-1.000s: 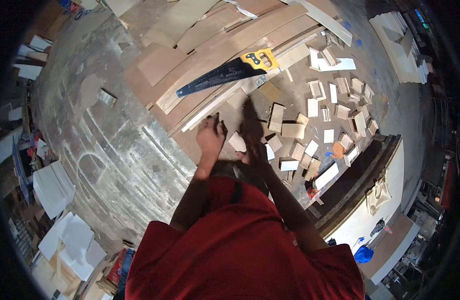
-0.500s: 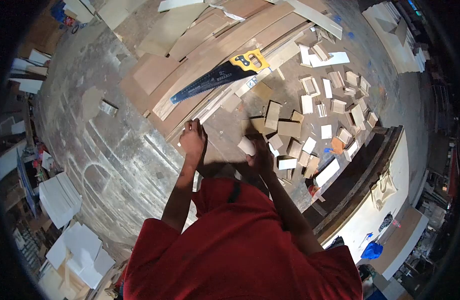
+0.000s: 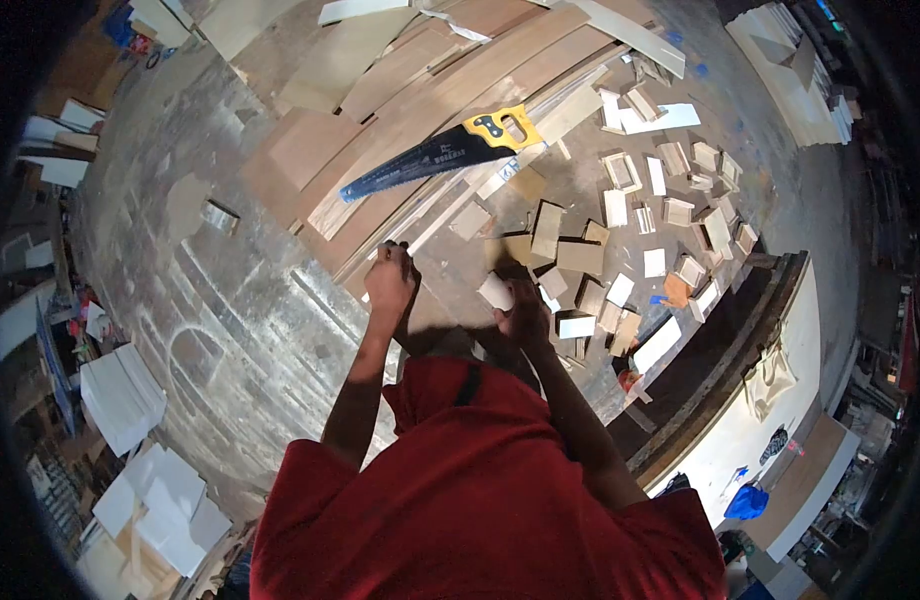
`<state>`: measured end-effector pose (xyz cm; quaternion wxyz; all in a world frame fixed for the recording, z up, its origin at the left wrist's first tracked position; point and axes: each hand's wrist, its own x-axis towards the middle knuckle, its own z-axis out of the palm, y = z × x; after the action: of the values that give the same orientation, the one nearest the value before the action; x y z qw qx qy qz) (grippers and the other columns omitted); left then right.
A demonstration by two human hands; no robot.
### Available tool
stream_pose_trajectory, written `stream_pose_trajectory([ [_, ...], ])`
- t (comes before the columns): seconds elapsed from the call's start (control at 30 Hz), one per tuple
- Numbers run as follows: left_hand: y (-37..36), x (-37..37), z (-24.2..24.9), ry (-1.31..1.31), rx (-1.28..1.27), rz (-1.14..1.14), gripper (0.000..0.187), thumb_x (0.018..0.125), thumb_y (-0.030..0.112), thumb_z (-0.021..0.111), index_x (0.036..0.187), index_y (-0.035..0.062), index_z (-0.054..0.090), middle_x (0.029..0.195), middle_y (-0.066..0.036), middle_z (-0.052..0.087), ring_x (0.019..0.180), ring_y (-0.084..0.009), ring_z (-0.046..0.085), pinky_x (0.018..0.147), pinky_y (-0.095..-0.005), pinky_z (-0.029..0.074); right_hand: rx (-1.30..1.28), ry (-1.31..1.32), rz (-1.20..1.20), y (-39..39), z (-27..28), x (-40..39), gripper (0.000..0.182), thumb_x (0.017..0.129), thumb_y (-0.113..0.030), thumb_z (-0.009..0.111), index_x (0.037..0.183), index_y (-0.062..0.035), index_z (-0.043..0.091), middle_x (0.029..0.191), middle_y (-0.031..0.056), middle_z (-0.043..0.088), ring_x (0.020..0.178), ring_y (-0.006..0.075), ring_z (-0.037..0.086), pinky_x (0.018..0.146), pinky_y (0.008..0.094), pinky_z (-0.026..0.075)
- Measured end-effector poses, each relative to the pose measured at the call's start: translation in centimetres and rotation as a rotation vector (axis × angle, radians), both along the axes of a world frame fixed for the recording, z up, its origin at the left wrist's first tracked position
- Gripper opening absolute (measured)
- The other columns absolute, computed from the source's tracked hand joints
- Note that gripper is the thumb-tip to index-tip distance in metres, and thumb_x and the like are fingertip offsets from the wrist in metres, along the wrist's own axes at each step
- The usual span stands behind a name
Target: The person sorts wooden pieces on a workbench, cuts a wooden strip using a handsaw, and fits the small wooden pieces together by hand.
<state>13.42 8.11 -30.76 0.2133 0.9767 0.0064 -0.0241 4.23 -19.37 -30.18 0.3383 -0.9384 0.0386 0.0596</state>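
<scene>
- On the concrete floor (image 3: 230, 290), right hand (image 3: 525, 318) is gripping a small pale wooden offcut (image 3: 496, 291).
- Left hand (image 3: 390, 280) is clenching at the long plywood strips' (image 3: 420, 110) edge; contents unclear.
- Black-bladed yellow-handled handsaw (image 3: 440, 152) is lying unused; cut blocks (image 3: 620, 240) are lying scattered, unsorted.

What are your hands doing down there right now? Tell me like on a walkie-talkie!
Right hand shut on small wood block. Left hand fisted by the long boards, contents unclear. Handsaw lying untouched on boards. Cut blocks scattered beside right hand.

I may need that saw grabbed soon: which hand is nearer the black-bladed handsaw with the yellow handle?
Left. The left hand is just below the blade tip of the black-bladed handsaw with the yellow handle. The right hand is lower, gripping a small pale wooden block.
</scene>
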Motion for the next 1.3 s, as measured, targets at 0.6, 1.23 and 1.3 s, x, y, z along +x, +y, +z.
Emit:
stream_pose_trajectory([
  [0.6,2.7,2.6,0.0,0.336,-0.26,0.054,0.028,0.072,0.031,0.086,0.087,0.0091,0.074,0.082,-0.011,0.073,0.079,-0.0314,0.071,0.072,-0.0426,0.056,-0.041,-0.116,-0.034,1.3,1.6,2.8,0.054,0.074,-0.03,0.084,0.119,-0.0068,0.063,0.115,0.0162,0.064,0.108,0.0373,0.063,0.087,0.0467,0.053],
  [1.23,5.8,3.6,-5.5,0.4,-0.914,-0.07,0.013,0.093,0.009,0.072,0.083,-0.0006,0.074,0.075,-0.003,0.067,0.066,-0.0097,0.06,0.06,-0.0262,0.049,0.241,0.345,-0.256,10.5,-4.8,14.0,0.028,0.081,-0.024,0.076,0.074,0.002,0.072,0.064,0.0119,0.071,0.053,0.0208,0.07,0.052,0.0355,0.058],
  [1.3,6.2,3.3,-5.1,0.39,-0.908,-0.012,0.017,0.093,0.013,0.071,0.082,-0.0007,0.073,0.074,-0.007,0.069,0.069,-0.0137,0.065,0.066,-0.0315,0.052,0.368,0.364,-0.223,9.8,-3.5,14.0,0.03,0.085,-0.026,0.073,0.073,0.0019,0.072,0.061,0.0097,0.07,0.052,0.0201,0.07,0.052,0.0346,0.057],
])
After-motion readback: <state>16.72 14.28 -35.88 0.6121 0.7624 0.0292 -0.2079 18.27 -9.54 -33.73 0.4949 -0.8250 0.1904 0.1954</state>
